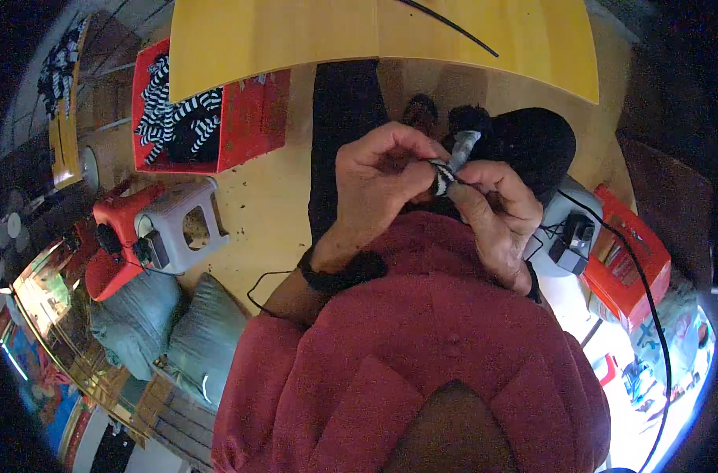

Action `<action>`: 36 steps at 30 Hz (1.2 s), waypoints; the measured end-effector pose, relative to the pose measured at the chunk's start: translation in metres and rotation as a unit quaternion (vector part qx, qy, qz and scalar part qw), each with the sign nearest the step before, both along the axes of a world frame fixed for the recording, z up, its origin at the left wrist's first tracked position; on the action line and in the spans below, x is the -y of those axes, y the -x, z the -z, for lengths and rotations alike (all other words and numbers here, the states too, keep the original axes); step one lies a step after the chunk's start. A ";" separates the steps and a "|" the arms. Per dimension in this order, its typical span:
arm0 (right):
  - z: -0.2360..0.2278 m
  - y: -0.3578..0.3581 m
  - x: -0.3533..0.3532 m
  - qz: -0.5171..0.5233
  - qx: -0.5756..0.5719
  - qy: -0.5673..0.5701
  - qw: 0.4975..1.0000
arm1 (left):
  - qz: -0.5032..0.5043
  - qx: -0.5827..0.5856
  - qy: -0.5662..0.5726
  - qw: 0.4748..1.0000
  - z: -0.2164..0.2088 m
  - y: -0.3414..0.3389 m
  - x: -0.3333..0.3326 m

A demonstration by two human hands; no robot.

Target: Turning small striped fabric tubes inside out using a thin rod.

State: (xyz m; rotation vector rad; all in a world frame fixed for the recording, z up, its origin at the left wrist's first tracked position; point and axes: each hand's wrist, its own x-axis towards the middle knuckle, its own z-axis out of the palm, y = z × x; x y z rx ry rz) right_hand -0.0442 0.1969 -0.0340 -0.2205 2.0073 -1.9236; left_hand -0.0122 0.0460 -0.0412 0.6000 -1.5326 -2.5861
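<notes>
In front of my chest, both hands meet over a small piece of black-and-white striped fabric [444, 180]. My left hand [372, 180] pinches its left and upper side with thumb and forefinger. On the other side, my right hand [497, 206] grips the piece between thumb and bent fingers. A pale grey, shiny strip [465, 147] stands up just beyond the fabric; whether it is joined to it, I cannot tell. The fingertips partly hide the fabric.
A yellow tabletop [296, 35] lies ahead, with a black rod or cable on it. To the left stand a red box [252, 126] of striped fabric pieces, a grey stool [185, 225] and grey-green sacks [205, 335]. Rightward are another grey stool, a red crate [627, 256] and a hanging cable.
</notes>
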 end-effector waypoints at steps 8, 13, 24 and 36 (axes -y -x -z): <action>-0.013 0.015 0.002 -0.008 0.078 -0.066 0.995 | 0.065 0.033 -0.203 0.976 0.002 0.001 0.009; -0.003 0.014 0.000 -0.023 -0.035 -0.018 0.999 | 0.134 0.040 -0.282 0.949 0.006 -0.002 0.014; -0.004 0.013 -0.008 -0.017 0.117 0.074 0.990 | 0.102 0.038 0.039 0.993 -0.003 -0.004 0.009; -0.004 0.013 -0.009 -0.078 0.235 0.144 0.958 | 0.053 -0.018 0.187 0.981 0.001 -0.004 0.002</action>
